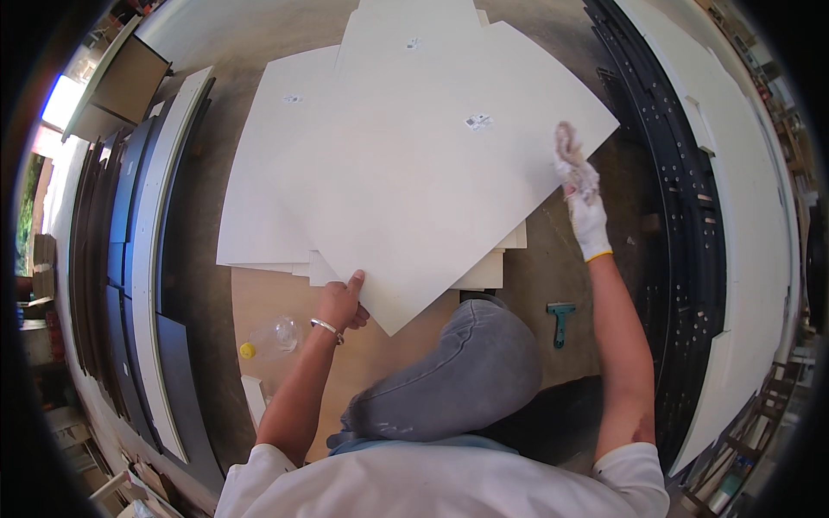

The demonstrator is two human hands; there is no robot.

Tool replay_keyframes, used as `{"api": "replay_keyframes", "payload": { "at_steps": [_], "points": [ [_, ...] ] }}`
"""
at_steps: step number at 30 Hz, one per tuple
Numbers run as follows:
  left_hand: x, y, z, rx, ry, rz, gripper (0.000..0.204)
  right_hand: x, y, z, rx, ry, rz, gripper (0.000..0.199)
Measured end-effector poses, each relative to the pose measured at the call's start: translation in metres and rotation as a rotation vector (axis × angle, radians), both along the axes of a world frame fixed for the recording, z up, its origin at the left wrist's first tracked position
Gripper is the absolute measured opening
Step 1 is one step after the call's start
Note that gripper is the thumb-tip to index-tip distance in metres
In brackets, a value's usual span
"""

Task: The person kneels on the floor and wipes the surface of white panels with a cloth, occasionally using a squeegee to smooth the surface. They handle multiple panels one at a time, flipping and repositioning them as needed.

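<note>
A large white panel (406, 198) lies turned at an angle on top of other white panels (268, 173), with small printed labels on its face. Near its closest corner, my bare left hand (344, 302) grips the left edge, thumb on top and fingers curled underneath. My right hand (580, 177), in a white knitted glove with dirty fingers, is beside the panel's right edge. Its fingers are stretched out and slightly blurred, and nothing shows in them. Whether that glove touches the edge I cannot tell.
A teal scraper (560, 324) lies on the floor right of my knee. To the left, a clear plastic bottle (275, 337) with a yellow cap rests on brown board (371, 388). Dark boards (129, 198) line the left side; black drilled strips (682, 190) and white boards (751, 216) line the right.
</note>
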State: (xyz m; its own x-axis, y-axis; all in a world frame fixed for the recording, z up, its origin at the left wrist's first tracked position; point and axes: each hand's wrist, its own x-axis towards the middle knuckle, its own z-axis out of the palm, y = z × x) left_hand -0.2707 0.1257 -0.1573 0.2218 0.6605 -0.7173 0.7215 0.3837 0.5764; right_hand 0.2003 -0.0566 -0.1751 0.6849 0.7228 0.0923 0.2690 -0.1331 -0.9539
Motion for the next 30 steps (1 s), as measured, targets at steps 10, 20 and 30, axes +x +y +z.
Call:
{"api": "replay_keyframes", "payload": {
  "at_steps": [10,20,30],
  "points": [
    [0.024,-0.043,-0.035,-0.048,-0.315,0.421,0.048,-0.087,0.006,-0.029,-0.038,-0.068,0.738,0.06],
    [0.024,-0.039,-0.033,-0.061,-0.208,0.414,0.051,-0.156,0.049,0.011,-0.127,-0.862,1.092,0.053],
    [0.022,-0.041,-0.032,-0.015,-0.2,0.367,0.055,-0.119,0.021,0.045,-0.061,-0.445,0.811,0.049]
  ]
}}
